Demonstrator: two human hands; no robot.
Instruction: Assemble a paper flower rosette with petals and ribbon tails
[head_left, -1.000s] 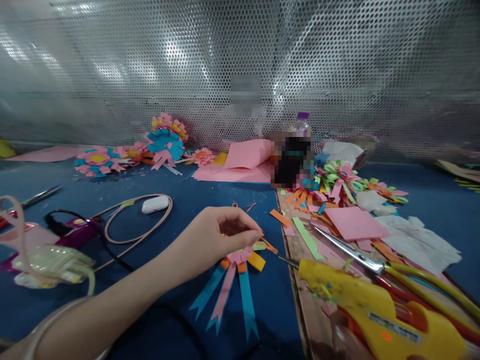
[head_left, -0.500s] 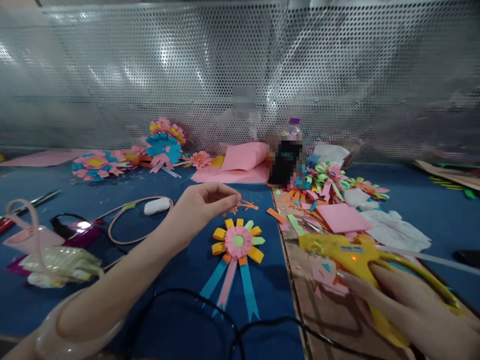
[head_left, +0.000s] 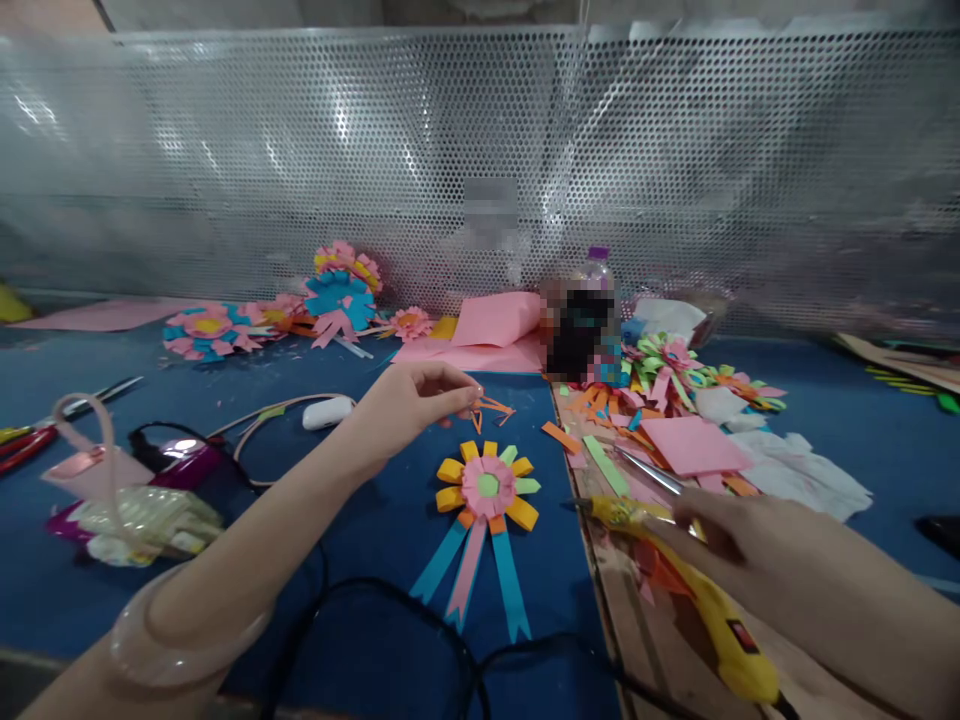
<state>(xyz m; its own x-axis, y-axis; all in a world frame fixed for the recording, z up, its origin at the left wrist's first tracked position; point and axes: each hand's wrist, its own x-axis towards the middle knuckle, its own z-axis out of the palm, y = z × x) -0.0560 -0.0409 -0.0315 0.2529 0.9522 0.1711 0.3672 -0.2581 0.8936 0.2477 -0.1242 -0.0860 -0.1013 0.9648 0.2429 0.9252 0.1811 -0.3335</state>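
My left hand [head_left: 427,405] pinches thin folded orange paper strips [head_left: 491,408] just above the blue tabletop. Below it lies a paper rosette [head_left: 487,485] with yellow and green loops, a pink and green centre, and blue and pink tails. My right hand [head_left: 731,530] is closed round a pair of scissors [head_left: 651,470], whose silver blades point left; the hand covers the handles. Under that hand the yellow glue gun [head_left: 697,590] lies on a brown board, its nozzle towards the rosette.
Black cable [head_left: 390,590] loops across the front. At left are an earphone case [head_left: 328,412], a pink box [head_left: 97,468] and a purple device [head_left: 184,460]. Finished paper flowers [head_left: 341,295] stand at the back. Paper scraps, a pink pad [head_left: 696,445] and crumpled tissue [head_left: 802,475] are at right.
My right hand has let go of the glue gun, which now lies turned on the board, and has moved left onto the scissors. My left hand still pinches the orange strips.
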